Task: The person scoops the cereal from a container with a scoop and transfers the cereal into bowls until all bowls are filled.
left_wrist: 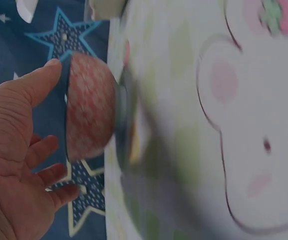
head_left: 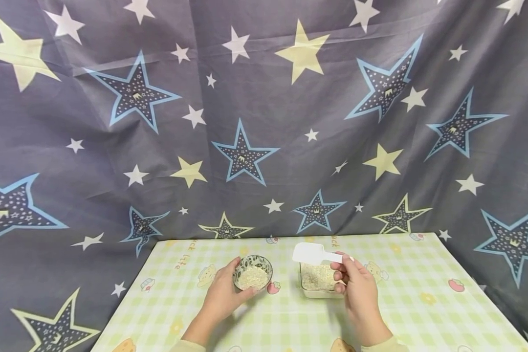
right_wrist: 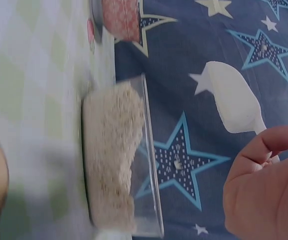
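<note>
White scoop (head_left: 310, 253) in your right hand (head_left: 360, 288): you pinch its handle between thumb and fingers, holding it above the clear box (head_left: 322, 294), apart from the pale flakes (right_wrist: 109, 155) inside. Your left hand (head_left: 224, 292) holds the bowl (left_wrist: 91, 107), thumb and fingers spread around its rim; more flakes lie in it. Left of the box, it sits low over the checked tablecloth (head_left: 281, 325); whether its foot touches, you cannot tell.

The scoop (right_wrist: 233, 102) looks like smooth plastic, the box (right_wrist: 154, 172) clear and glossy, the flakes (right_wrist: 111, 155) inside rough, the bowl (left_wrist: 90, 107) smooth ceramic, the backdrop (head_left: 273, 98) matt cloth.
</note>
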Motion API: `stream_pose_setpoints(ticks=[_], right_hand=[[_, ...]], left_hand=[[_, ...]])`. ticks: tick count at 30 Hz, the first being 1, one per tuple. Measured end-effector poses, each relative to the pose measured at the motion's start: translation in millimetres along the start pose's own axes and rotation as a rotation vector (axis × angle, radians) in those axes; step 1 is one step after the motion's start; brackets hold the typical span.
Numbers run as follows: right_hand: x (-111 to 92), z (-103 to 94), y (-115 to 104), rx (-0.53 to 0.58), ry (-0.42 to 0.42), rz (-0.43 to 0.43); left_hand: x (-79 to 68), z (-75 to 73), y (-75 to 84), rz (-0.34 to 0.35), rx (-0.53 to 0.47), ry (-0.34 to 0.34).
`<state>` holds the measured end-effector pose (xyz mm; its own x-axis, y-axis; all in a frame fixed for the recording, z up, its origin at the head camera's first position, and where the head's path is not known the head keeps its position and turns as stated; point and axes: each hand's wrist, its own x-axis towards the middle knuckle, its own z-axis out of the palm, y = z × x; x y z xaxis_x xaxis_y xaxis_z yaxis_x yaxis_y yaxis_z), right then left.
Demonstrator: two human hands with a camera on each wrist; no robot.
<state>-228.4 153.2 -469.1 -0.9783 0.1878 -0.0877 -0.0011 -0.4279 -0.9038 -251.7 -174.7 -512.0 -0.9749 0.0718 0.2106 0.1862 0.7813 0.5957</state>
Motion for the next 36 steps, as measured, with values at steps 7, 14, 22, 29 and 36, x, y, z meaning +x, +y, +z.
stream_pose_setpoints(ticks=[7, 14, 22, 29, 36], right_hand=[[2.6, -19.3, -8.7, -0.03, 0.023, -0.031], [4.1, -33.0, -14.1, -0.072, 0.041, -0.032], [6.8, -42.2, -13.1, -0.158, 0.051, -0.03], [7.9, -47.8, -13.0, -0.298, 0.063, -0.018], [9.1, -43.8, -9.9, -0.383, 0.025, -0.026]], left_hand=[[-2.8, 8.6, 28.9, 0.119, -0.054, -0.003], [-1.3, 26.9, 57.2, 0.214, -0.08, -0.08], [8.3, 50.9, 85.6, 0.23, -0.088, -0.161], [18.4, 73.6, 94.5, 0.173, -0.086, -0.218], [24.0, 81.9, 98.4, 0.12, -0.087, -0.237]])
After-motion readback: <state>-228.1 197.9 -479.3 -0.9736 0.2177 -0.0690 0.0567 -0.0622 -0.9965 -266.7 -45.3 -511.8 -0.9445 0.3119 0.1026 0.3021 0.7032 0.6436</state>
